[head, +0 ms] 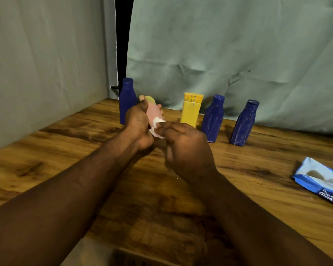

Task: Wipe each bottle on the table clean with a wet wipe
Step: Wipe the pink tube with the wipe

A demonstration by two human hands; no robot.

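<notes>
Pink plastic bottle [153, 111] wrapped by left hand [137, 126] — right hand [188, 150] pinches white wet wipe [157, 120] against it; rotating it likely follows.

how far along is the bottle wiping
Likely done: the far-left blue bottle shows no streaks. In hand: the left hand grips the pink bottle while the right hand presses a wet wipe on it. Left: the yellow bottle with dark marks, the middle blue bottle and the rightmost blue bottle, both streaked white.
</notes>
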